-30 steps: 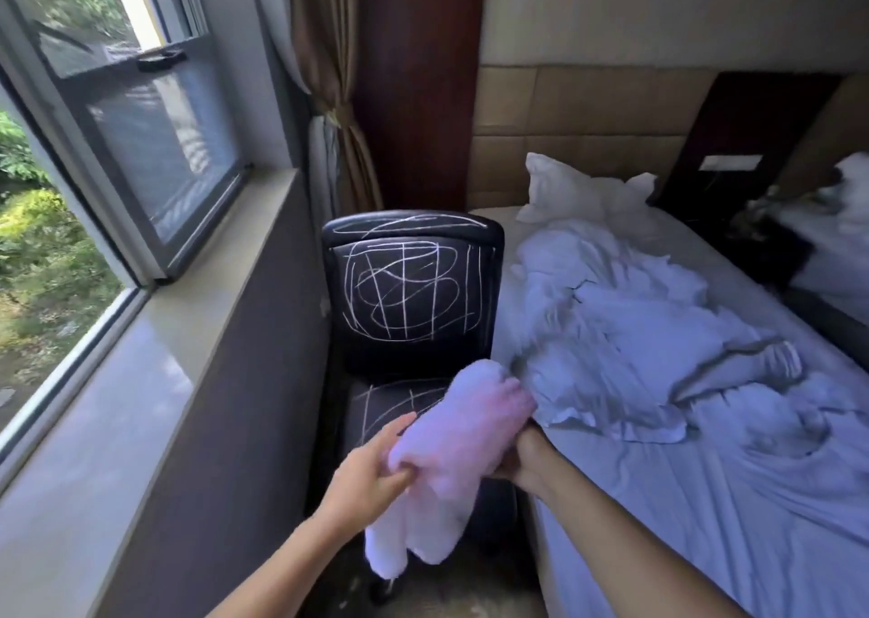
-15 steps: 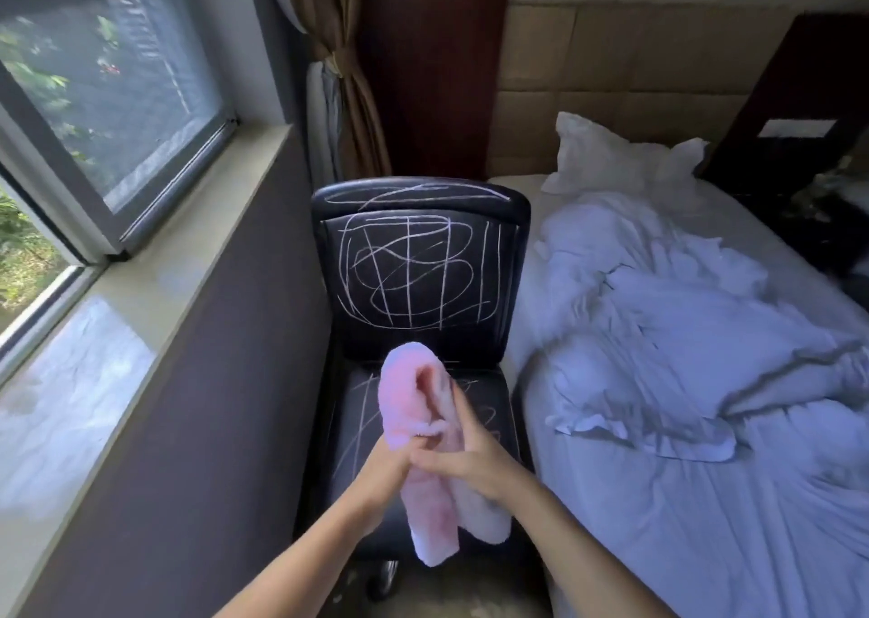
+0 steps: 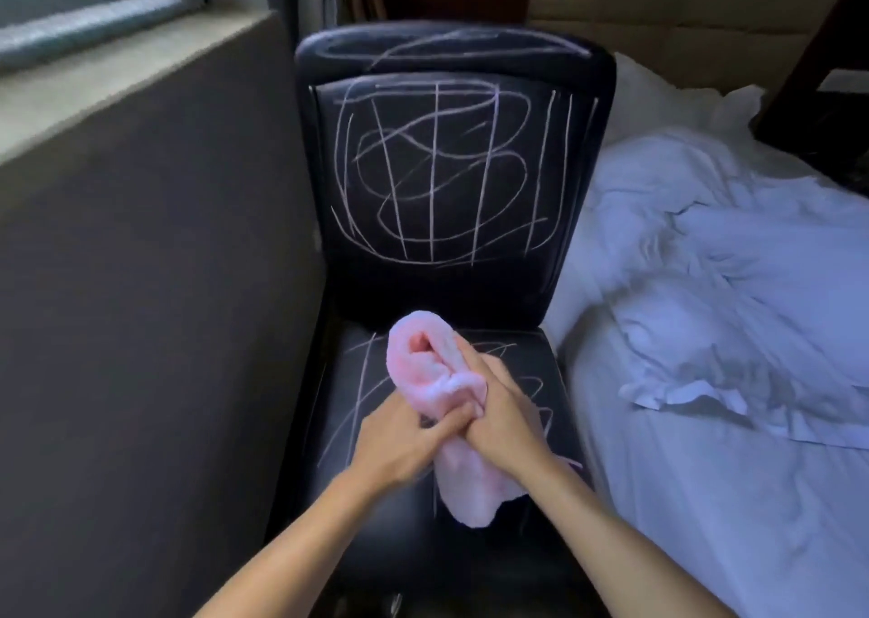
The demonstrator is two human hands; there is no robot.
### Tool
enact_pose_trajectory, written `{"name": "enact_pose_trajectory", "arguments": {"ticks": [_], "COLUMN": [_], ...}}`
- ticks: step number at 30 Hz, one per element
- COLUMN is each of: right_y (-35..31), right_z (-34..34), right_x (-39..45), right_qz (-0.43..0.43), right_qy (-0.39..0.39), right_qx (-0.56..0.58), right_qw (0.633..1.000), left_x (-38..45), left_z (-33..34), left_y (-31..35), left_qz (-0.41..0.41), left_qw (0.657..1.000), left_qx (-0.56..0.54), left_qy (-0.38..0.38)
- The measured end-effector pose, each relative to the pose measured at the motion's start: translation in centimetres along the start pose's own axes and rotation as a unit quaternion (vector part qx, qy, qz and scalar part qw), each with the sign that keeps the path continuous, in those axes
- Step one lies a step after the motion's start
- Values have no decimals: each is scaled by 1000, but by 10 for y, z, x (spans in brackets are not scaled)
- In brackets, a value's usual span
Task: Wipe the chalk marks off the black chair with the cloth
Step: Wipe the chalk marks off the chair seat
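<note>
Fingers (image 3: pixel 451 422) of both hands curled around the pink cloth (image 3: pixel 435 373): left hand (image 3: pixel 399 443) grips its lower middle, right hand (image 3: pixel 501 417) clamps the side. Cloth bunched, held above the black chair (image 3: pixel 583 156) seat, tail hanging down. Chalk marks (image 3: pixel 437 170) cover backrest and seat. Bed (image 3: pixel 729 335) just right of chair.
</note>
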State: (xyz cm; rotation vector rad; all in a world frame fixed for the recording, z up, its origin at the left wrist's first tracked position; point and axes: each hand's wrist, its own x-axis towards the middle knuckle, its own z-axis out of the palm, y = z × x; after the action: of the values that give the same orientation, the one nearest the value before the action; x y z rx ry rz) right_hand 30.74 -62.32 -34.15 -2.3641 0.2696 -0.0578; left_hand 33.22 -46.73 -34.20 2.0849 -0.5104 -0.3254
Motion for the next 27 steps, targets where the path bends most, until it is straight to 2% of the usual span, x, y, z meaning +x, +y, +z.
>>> {"name": "enact_pose_trajectory", "arguments": {"ticks": [3,6,9,12,14,17,22,24,27], "right_y": [26,38,55,74,79,73,46,34,32], "right_z": [24,28,48,64,71,86,125,143,177], "right_x": [17,20,42,65,80,104,148,165,174], "right_qz": [-29,-73,-106,-132,-129,-123,-142,-142,-121], "right_qy": [8,38,76,96,113,92,64,3,-127], "right_qx": [-27,-37,-74,-151,-159,-183,-254,-249,-239], "right_qw": [999,996,989,975,972,971,955,958,955], "left_x": [20,36,36,18,-6,-44,-58,-57,-55], "left_z": [10,16,24,30,37,48,55,58,57], "left_y": [-55,-102,-146,-194,-226,-259,-270,-273,-277], "left_qz": [80,70,40,-11,-42,-88,-86,-81,-83], "left_qw": [976,932,910,902,909,923,928,925,923], "left_qx": [193,351,408,424,404,356,321,327,331], "left_qy": [66,58,61,78,96,116,168,174,175]}}
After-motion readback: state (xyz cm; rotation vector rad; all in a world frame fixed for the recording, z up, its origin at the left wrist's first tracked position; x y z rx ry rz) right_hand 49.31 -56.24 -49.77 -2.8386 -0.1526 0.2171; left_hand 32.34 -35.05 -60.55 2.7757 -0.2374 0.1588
